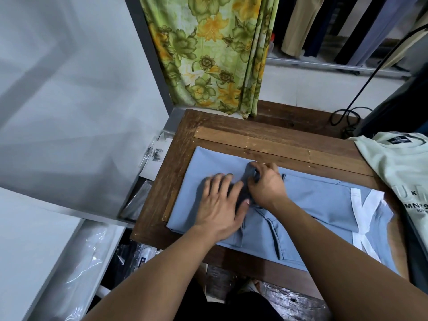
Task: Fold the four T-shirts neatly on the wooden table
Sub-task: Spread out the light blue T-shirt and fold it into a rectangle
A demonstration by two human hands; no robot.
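Note:
A light blue T-shirt (pixel 324 200) with a white print lies lengthwise across the wooden table (pixel 254 135), its sides folded inward. My left hand (pixel 220 205) lies flat on the shirt's left part with fingers spread, pressing the cloth down. My right hand (pixel 266 184) is beside it, fingers curled and pinching a raised fold of the blue cloth near the shirt's middle. A pale green T-shirt (pixel 398 167) with dark lettering rests at the table's right edge, partly out of view.
A green and yellow floral curtain (pixel 215 54) hangs behind the table. A white wall (pixel 69 100) stands to the left. Plastic-wrapped packages (pixel 139 200) lie on the floor left of the table. A black cable (pixel 345 117) coils at the back right, below hanging garments (pixel 324 26).

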